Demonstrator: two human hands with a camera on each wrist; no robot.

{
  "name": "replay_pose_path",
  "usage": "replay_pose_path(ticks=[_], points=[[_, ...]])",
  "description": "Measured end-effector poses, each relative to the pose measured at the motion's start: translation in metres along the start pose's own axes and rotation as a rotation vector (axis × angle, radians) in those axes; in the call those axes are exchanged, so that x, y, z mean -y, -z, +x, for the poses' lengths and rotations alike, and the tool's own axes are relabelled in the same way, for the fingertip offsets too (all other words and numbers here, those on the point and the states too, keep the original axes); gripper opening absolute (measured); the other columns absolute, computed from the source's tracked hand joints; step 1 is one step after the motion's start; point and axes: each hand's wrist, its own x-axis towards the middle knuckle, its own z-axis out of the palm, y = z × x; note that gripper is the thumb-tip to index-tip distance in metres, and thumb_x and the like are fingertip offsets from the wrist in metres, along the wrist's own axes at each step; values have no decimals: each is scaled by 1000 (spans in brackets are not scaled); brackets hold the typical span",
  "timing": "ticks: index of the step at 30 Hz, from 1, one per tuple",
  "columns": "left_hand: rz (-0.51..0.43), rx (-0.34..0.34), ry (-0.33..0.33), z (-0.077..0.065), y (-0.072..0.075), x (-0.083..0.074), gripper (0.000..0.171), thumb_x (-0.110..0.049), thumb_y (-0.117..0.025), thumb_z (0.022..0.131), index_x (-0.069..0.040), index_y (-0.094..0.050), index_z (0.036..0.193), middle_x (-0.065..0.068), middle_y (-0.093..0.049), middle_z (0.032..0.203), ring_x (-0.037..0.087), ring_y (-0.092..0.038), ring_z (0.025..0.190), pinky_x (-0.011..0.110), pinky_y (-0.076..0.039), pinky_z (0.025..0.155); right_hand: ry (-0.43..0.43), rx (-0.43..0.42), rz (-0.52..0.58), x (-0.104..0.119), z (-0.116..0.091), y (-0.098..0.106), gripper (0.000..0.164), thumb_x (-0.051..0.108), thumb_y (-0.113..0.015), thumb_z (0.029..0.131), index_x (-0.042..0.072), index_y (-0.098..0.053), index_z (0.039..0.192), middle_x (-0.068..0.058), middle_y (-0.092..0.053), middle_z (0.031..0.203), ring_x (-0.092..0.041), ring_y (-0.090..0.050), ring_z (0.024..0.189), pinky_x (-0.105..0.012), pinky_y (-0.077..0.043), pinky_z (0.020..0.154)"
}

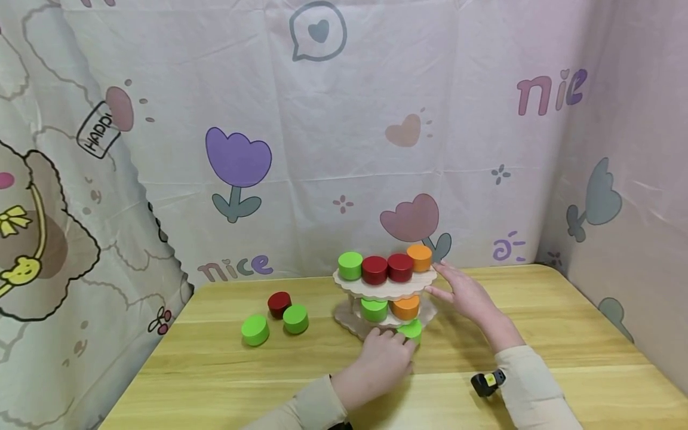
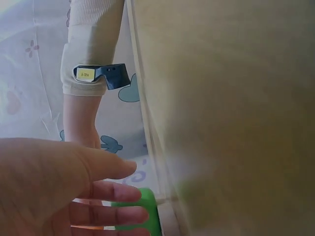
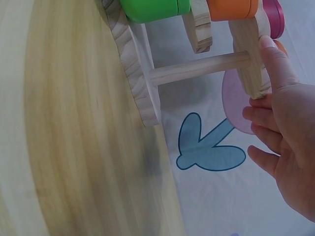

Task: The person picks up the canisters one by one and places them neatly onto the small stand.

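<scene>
A wooden tiered stand (image 1: 384, 291) with scalloped edges stands right of the table's middle. On its top tier are a green block (image 1: 350, 266), two dark red blocks (image 1: 374, 270) and an orange block (image 1: 419, 258), all short cylinders. Another green block (image 1: 374, 309) and orange block (image 1: 406, 307) sit on the middle tier. My right hand (image 1: 469, 297) grips the top tier's right edge, thumb above and fingers beneath. Low at the stand's front, my left hand (image 1: 384, 361) reaches to a green block (image 1: 411, 330), its extended fingers (image 2: 118, 215) overlapping it in the left wrist view.
Left of the stand, a dark red block (image 1: 279, 304) and two green blocks (image 1: 255, 330) lie on the wooden table (image 1: 215, 382). A printed cloth (image 1: 333, 131) hangs behind and at both sides. A black wrist camera (image 1: 486, 384) sticks out from the right sleeve.
</scene>
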Motion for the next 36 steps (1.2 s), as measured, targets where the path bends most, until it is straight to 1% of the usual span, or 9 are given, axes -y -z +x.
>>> replay_pose_path(ticks=[3,7,14,21,24,28,30,33,36], points=[[-25,12,-25,2,-1,0,26,-47,-65,87,-25,-67,101,-9,-68,92,10,-61,78,28,-45,67,-2,10,0,0,1,1,70,48,-59,93,3,-44,144,-24,-39,150,-45,-39,137,-62,-35,107],[-38,4,-54,7,-1,-2,21,-44,-64,88,-24,-68,96,-9,-67,89,9,-61,77,26,-44,65,-10,17,1,0,1,1,71,50,-58,93,3,-44,144,-24,-38,151,-45,-38,138,-62,-34,107],[-65,39,-76,16,-7,-5,21,-43,-59,91,-26,-68,100,-9,-66,93,9,-59,79,25,-43,64,-18,24,6,0,2,2,72,50,-58,93,3,-43,145,-24,-37,152,-44,-37,139,-61,-33,108],[-77,20,-84,24,-7,-8,24,-44,-59,90,-23,-66,101,-10,-66,92,8,-61,80,25,-45,65,-29,31,2,-1,1,0,74,54,-57,92,3,-42,145,-23,-37,152,-44,-36,139,-62,-33,108],[-91,34,-72,27,-9,-8,32,-46,-59,91,-22,-63,111,-10,-68,99,7,-62,84,24,-47,68,-32,31,3,-1,1,0,74,53,-57,92,4,-42,145,-23,-37,152,-44,-36,139,-61,-33,108],[-114,84,-48,29,-10,-9,53,-51,-58,91,-18,-56,132,-7,-66,121,9,-64,98,27,-51,77,-26,27,3,-1,2,0,73,53,-57,92,3,-43,145,-23,-37,152,-44,-37,139,-61,-33,108],[-125,99,-37,30,-10,-10,60,-52,-57,91,-16,-51,139,-5,-63,131,11,-64,106,29,-52,82,-22,26,1,-1,2,0,73,52,-57,92,3,-43,144,-24,-37,151,-45,-37,139,-62,-33,108],[-139,104,-28,31,-11,-10,64,-52,-57,92,-14,-48,142,-2,-59,138,14,-63,112,30,-53,87,-25,28,2,-1,2,-1,74,53,-58,92,3,-43,144,-24,-37,152,-45,-37,139,-62,-33,108],[-138,97,-31,30,-11,-10,63,-51,-57,92,-14,-48,141,-2,-59,137,14,-64,111,30,-54,88,-26,28,4,-1,3,-1,74,53,-57,92,3,-43,145,-24,-37,152,-45,-37,138,-62,-34,107]])
